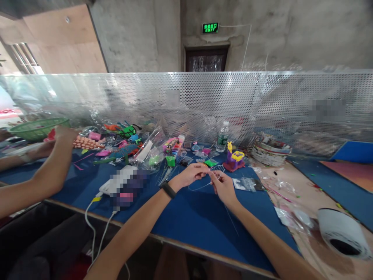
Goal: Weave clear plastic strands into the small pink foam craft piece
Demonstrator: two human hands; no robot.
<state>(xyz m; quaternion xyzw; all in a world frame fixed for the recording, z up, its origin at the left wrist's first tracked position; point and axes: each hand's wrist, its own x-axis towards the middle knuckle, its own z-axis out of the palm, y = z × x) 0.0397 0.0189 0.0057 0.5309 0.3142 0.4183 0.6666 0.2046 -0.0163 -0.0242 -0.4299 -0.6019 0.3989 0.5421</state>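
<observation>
Over the blue mat (186,221), my left hand (190,175) is closed in a pinch, its fingertips meeting those of my right hand (223,187). Both hold a thin pale wire (198,189), which loops below them and trails past my right wrist. A small wire frame (218,168) shows just behind my right fingers. Beyond the hands stands a purple and yellow clay figure (234,157) on a dark red base. A green clay packet (210,163) lies behind my fingertips. To the right are small plastic packets (247,184).
A water bottle (222,137) stands near the perforated metal screen (140,93). A paper-covered basket (271,149) and a white cup (342,233) are on the right. Left are a phone with cables (128,184), clay models (125,151), and a co-worker's arm (55,171) by a green basket (37,129).
</observation>
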